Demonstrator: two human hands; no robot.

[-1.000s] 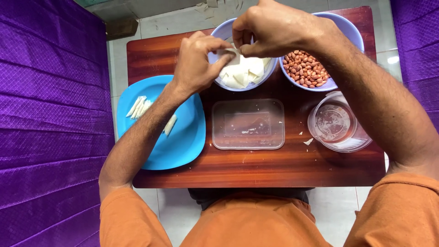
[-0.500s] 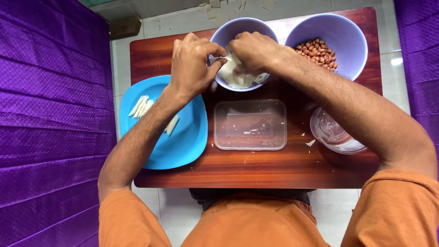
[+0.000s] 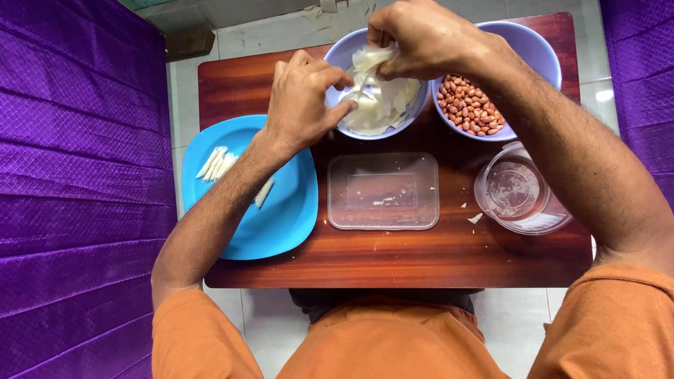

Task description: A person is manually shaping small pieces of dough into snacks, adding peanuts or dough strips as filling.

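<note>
Right hand (image 3: 421, 38) above left bowl (image 3: 337, 56), fingers pinched on top edge of white wrapper (image 3: 373, 62). Wrapper hangs from pinch, long axis near vertical, lower end on wrapper pile (image 3: 382, 109) in bowl. Left hand (image 3: 303, 98) at bowl rim, fingertips closed on lower part of same sheet. We judge sheet thin, limp, light, tear-prone, likely clinging to pile; we grip at edge or corner, peel slowly. Peanut bowl (image 3: 484, 109) beside. Rolled pieces (image 3: 217, 163) on blue plate (image 3: 281, 224); clear tray (image 3: 382, 191), lidded tub (image 3: 519, 189) nearer us on table (image 3: 232, 77).
</note>
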